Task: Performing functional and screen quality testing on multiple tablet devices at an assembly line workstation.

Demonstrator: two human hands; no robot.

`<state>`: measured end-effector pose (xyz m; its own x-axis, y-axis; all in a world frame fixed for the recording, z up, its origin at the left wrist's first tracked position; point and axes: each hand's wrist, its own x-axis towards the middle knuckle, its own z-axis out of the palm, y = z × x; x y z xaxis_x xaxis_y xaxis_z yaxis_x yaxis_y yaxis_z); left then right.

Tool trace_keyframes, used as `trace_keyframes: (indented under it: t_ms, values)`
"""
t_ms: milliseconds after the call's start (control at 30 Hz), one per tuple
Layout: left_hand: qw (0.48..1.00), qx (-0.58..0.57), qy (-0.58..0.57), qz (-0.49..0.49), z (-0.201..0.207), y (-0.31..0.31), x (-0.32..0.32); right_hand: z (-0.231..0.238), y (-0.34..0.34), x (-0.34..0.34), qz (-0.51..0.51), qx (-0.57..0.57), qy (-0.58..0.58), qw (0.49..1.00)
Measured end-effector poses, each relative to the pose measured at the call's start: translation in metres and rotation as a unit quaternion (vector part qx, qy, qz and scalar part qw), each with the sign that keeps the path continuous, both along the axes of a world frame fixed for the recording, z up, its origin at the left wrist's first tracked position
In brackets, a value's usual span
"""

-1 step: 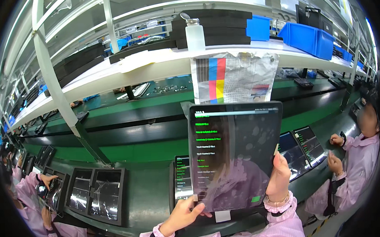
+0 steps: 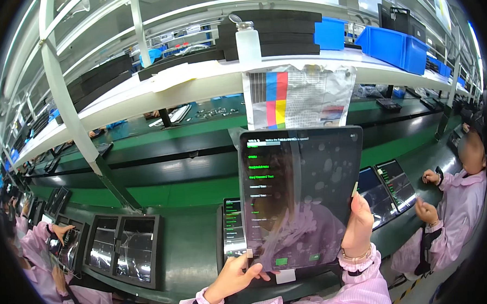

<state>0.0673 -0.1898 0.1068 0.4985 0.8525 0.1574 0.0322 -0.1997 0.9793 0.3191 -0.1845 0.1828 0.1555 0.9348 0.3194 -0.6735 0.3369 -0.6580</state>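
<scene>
I hold a large black tablet [image 2: 302,195] upright in front of me, its dark screen showing green text lines and a reflection. My right hand [image 2: 358,228] grips its right edge, thumb on the screen side. My left hand [image 2: 235,277] supports the lower left corner, fingers touching the bottom of the screen. Both wrists wear pink sleeves. Behind the tablet hangs a printed colour chart sheet [image 2: 298,98] taped to the white shelf [image 2: 197,86].
Another lit tablet [image 2: 233,226] stands on the green conveyor bench [image 2: 188,247]. A black tray [image 2: 123,249] lies to the left, more tablets [image 2: 389,186] to the right. People in pink coats work at both sides. Blue bins [image 2: 396,47] and a clear bottle [image 2: 248,43] sit on the shelf.
</scene>
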Motion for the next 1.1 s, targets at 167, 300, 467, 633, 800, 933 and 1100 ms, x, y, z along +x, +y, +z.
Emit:
trace_keyframes:
  t_ms: [167, 300, 467, 633, 800, 933, 1100]
  values:
    - [0.999, 0.006, 0.027, -0.034, -0.004, -0.014, -0.005, 0.008, -0.009, 0.0, -0.015, 0.024, -0.047, 0.999]
    - [0.997, -0.034, -0.032, -0.057, 0.001, -0.018, -0.006, 0.008, -0.011, 0.002, 0.023, 0.021, -0.03, 0.999]
    - [0.999, -0.032, -0.027, -0.008, -0.001, -0.02, -0.003, 0.005, -0.009, 0.005, 0.037, 0.031, -0.017, 0.999]
    - [0.999, -0.005, -0.013, -0.033, -0.001, -0.02, -0.003, 0.004, -0.012, 0.006, 0.042, 0.031, -0.028, 0.998]
    - [0.999, 0.009, -0.006, -0.031, -0.001, -0.02, -0.003, 0.004, -0.013, 0.007, 0.032, 0.016, -0.032, 0.999]
    - [1.0, 0.006, 0.007, -0.026, -0.002, -0.02, -0.001, 0.003, -0.012, 0.007, 0.039, 0.022, -0.023, 0.999]
    - [0.999, -0.025, 0.015, -0.024, 0.002, -0.02, -0.001, 0.003, -0.011, 0.007, 0.045, 0.024, -0.02, 0.998]
